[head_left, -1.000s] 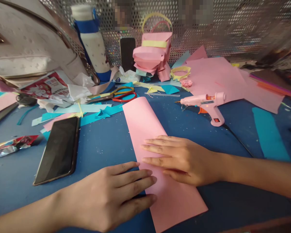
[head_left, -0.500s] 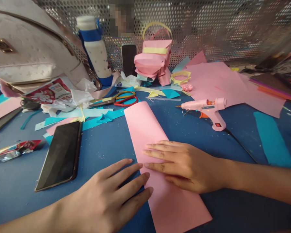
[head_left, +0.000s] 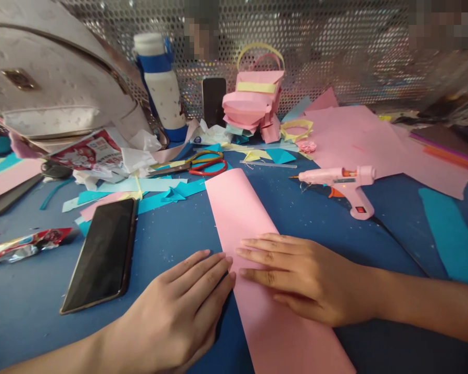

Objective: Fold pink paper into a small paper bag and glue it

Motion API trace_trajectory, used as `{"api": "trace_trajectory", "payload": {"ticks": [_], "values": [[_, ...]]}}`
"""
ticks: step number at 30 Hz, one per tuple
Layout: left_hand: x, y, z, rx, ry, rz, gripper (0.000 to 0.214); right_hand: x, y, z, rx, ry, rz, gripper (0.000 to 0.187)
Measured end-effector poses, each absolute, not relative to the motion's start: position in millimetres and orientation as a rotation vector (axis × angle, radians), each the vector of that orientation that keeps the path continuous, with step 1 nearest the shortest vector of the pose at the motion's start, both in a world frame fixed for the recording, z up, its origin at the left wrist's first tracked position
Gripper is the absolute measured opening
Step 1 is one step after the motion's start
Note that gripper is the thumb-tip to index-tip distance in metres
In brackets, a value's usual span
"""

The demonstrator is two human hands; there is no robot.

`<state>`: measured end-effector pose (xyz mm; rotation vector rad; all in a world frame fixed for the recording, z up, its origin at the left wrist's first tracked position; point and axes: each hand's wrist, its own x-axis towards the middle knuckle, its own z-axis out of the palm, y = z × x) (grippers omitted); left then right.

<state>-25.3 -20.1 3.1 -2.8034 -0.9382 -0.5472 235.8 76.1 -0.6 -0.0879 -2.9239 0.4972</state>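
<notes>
A long folded sheet of pink paper [head_left: 242, 208] lies on the blue table [head_left: 171, 234], running from the middle toward the near edge. My right hand [head_left: 308, 278] lies flat on it, fingers stretched out and pointing left. My left hand [head_left: 179, 311] rests on the table at the paper's left edge, fingers extended and together, their tips touching that edge. Neither hand holds anything.
A black phone [head_left: 103, 254] lies left of my hands. A pink glue gun [head_left: 345, 182] with its cord sits to the right. Scissors [head_left: 197, 162], paper scraps, a pink paper basket [head_left: 255, 101], a white bottle [head_left: 161, 85], a white bag [head_left: 47, 78] and pink sheets [head_left: 359, 137] crowd the back.
My left hand has slid off the pink paper to its left edge. The right hand stays flat on the sheet. The view has shifted slightly.
</notes>
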Motion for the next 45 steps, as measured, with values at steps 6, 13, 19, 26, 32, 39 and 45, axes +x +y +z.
{"api": "trace_trajectory", "payload": {"ticks": [6,13,19,26,32,39,45], "values": [[-24.3,-18.0,2.2,-2.790,-0.927,-0.520,0.040,236.0,75.9,1.1,-0.105,-2.961,0.503,0.051],[-24.8,-20.1,2.0,-2.796,-0.821,-0.567,0.033,234.7,76.6,3.5,-0.111,-2.957,0.529,0.050],[-22.3,-21.2,-6.1,-2.829,-0.798,-0.571,0.032,234.6,77.8,4.4,-0.115,-2.934,0.581,0.052],[-21.1,-20.0,-15.2,-2.811,-0.813,-0.647,0.034,240.8,78.0,14.9,-0.151,-3.030,0.619,0.059],[-18.0,-17.9,-16.8,-2.741,-0.816,-0.731,0.028,261.2,67.5,22.8,-0.292,-3.043,0.513,0.068],[-17.4,-15.0,-16.6,-2.751,-0.812,-0.749,0.027,284.8,58.1,15.9,-0.507,-3.057,0.313,0.078],[-15.5,-13.3,-12.8,-2.727,-0.800,-0.797,0.023,277.4,61.6,4.3,-0.592,-3.028,0.116,0.089]]}}
